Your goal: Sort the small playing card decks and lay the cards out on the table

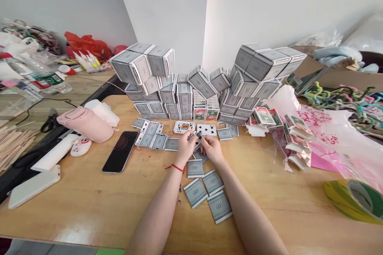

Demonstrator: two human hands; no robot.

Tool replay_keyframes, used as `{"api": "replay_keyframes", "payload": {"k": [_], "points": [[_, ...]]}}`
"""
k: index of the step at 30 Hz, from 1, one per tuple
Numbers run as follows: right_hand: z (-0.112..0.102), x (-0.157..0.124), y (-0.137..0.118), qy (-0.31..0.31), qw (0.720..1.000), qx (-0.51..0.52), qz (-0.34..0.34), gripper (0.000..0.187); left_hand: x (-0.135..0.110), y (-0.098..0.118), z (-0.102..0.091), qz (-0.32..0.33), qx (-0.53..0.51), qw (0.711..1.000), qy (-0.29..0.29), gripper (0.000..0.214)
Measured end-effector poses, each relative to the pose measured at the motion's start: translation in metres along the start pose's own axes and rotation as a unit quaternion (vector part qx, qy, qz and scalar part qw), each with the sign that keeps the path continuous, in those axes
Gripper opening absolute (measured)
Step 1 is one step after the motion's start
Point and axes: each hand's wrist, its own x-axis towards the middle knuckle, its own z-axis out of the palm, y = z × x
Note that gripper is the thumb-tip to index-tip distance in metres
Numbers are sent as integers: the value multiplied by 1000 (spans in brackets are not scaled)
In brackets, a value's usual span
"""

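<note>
My left hand (186, 146) and my right hand (211, 148) meet over the middle of the table, both closed on a playing card (197, 140) pinched between the fingertips. Below them lie several folded playing cards (195, 193), grey patterned backs up. Just beyond my fingers are a face card (184, 127) and a spade card (206, 129), face up. More cards (149, 134), some overlapping, spread to the left of my left hand. Behind stands a stacked structure of folded-card blocks (184, 95), taller at both ends. Red and green card boxes (206, 114) sit in its middle.
On the left are a phone (120, 152), a pink pouch-like object (85, 123), a white power bank (34, 186) and bottles (49, 75). Opened card boxes (297, 139), crumpled pink plastic (332, 131) and a yellow-green tape roll (356, 200) occupy the right. A wall rises behind.
</note>
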Motion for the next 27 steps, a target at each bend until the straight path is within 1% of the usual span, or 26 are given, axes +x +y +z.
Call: {"api": "replay_keyframes", "payload": {"k": [2, 5, 11, 16, 22, 27], "points": [[0, -1, -1, -2, 1000, 1, 1, 36, -1, 0, 1, 13, 11, 1000, 6, 19], [-1, -2, -4, -14, 1000, 11, 5, 35, -3, -1, 1, 23, 29, 999, 0, 18], [-1, -3, -5, -17, 1000, 8, 7, 26, -4, -5, 2, 4, 12, 1000, 12, 16], [-3, -1, -5, -33, 999, 32, 20, 18, -4, -6, 3, -1, 30, 999, 14, 18], [-6, -1, -8, -82, 995, 56, 30, 12, -1, -7, 5, -44, 5, 999, 24, 19], [-8, -2, -8, -126, 987, 92, 29, 16, 3, -11, 4, -81, -34, 995, 40, 18]]}}
